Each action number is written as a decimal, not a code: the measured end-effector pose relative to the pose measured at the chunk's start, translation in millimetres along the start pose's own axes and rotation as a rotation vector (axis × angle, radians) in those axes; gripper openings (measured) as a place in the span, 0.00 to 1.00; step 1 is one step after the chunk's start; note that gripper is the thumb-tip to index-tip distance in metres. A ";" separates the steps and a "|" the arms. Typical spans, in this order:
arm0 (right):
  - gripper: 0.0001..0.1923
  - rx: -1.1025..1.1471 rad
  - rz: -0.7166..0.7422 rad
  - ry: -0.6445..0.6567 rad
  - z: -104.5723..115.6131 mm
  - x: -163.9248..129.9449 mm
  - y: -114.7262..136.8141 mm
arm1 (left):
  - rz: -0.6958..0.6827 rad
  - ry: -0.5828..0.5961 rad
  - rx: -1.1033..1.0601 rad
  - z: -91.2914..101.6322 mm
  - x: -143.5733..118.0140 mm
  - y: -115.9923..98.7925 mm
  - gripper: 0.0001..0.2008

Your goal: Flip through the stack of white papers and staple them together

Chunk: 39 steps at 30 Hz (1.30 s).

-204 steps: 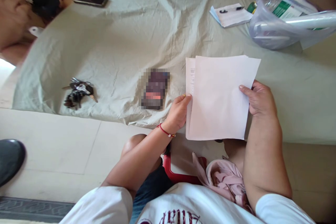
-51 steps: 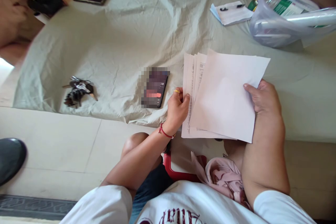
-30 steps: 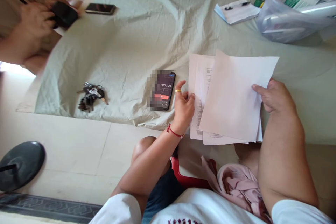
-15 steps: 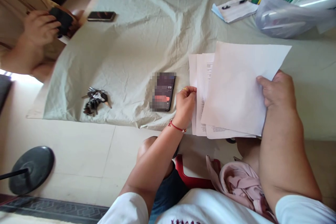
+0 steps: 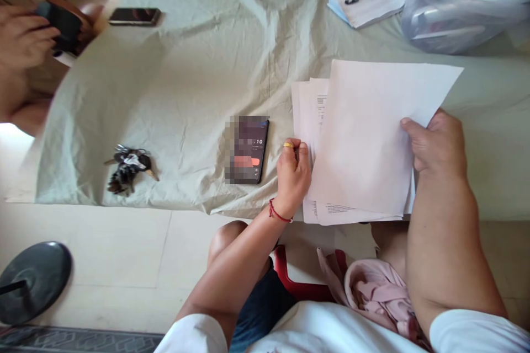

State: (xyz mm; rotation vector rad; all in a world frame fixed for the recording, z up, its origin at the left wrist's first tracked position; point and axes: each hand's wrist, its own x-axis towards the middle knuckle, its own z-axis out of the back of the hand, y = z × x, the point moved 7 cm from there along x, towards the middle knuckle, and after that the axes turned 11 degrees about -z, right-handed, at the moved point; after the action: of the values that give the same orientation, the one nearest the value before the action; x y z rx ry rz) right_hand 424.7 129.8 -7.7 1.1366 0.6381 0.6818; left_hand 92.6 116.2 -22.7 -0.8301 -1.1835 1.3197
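I hold a fanned stack of white paper sheets (image 5: pixel 364 138) above the near edge of a pale green cloth (image 5: pixel 199 66). My right hand (image 5: pixel 436 140) grips the stack's right edge, thumb on the top sheet. My left hand (image 5: pixel 293 174), with a gold ring and a red bracelet, pinches the left edges of the lower sheets. Printed text shows on the sheets underneath. A dark phone (image 5: pixel 247 149) with a lit screen lies on the cloth just left of my left hand.
A bunch of keys (image 5: pixel 126 165) lies near the cloth's left front edge. Another phone (image 5: pixel 133 15) sits far left, beside another person's hand (image 5: pixel 25 44) holding a dark object. A notepad with a pen (image 5: pixel 366 3) and a plastic tub (image 5: pixel 459 5) stand far right. A black round base (image 5: pixel 33 281) rests on the floor.
The sheets went from a squared stack to a fan, the top sheet swung right. My left hand slid along the left edges. The view shifted slightly.
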 end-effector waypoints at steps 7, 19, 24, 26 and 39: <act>0.22 -0.029 0.017 -0.087 0.5 -6.8 8.4 | 0.014 -0.031 -0.068 6.5 4.2 6.3 0.11; 0.22 0.259 -0.042 -0.007 -14.0 -5.6 7.0 | -0.004 0.003 -0.109 8.9 3.5 7.9 0.11; 0.20 0.321 -0.068 -0.011 -12.3 -3.7 6.3 | 0.032 0.040 -0.137 4.5 3.8 9.3 0.09; 0.21 0.308 -0.056 -0.023 -9.5 -3.0 5.5 | 0.071 0.062 -0.177 2.3 1.7 10.3 0.07; 0.21 0.213 -0.041 0.013 -16.7 -9.6 -0.8 | 0.097 0.085 -0.217 0.8 -3.3 10.9 0.07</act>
State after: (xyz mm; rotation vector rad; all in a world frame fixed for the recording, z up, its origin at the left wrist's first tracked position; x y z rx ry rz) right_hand 406.2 132.1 -12.3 1.3130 0.7562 0.5964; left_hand 89.2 114.2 -33.4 -1.1016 -1.2460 1.2348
